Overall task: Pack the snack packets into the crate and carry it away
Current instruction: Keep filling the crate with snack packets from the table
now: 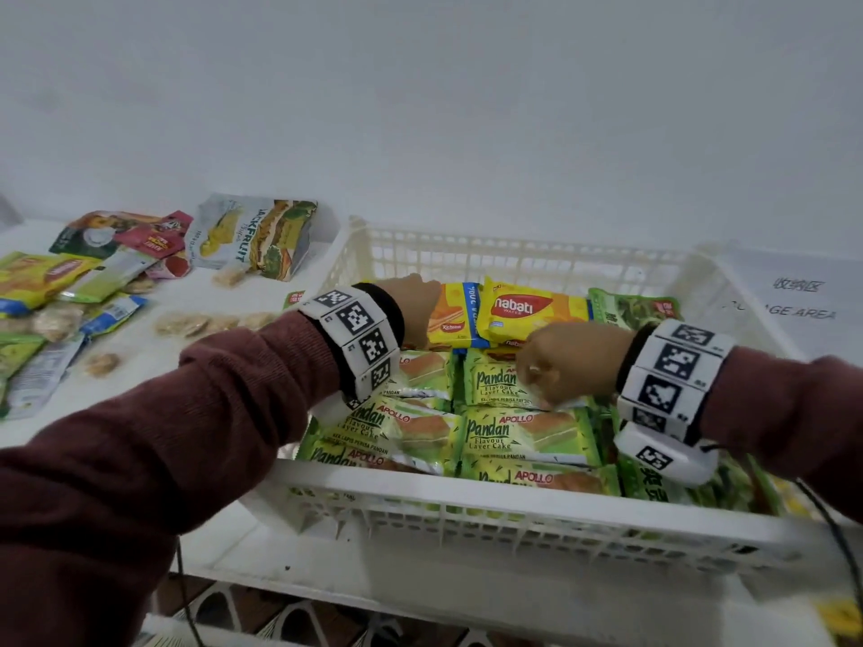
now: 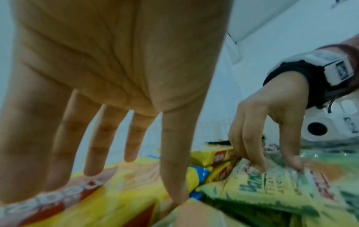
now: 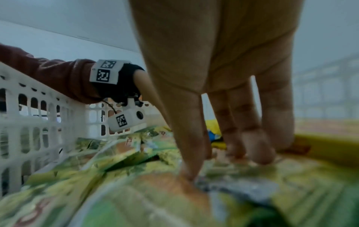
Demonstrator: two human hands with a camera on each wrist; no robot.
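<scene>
White crate [image 1: 513, 495] | left hand [image 1: 417, 306] flat on wafer packet [image 1: 450, 315] | right hand [image 1: 567, 361] pinching Pandan packet [image 1: 495, 382]

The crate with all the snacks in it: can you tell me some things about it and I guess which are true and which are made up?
1. The crate is white plastic with holes in its walls. True.
2. Both hands are inside the crate. True: the left hand and right hand reach onto the packets.
3. The Pandan cake packets are blue. False: they are green.
4. Every snack is already packed. False: loose packets lie on the table left of the crate.
5. The Nabati packet is yellow. True.
</scene>
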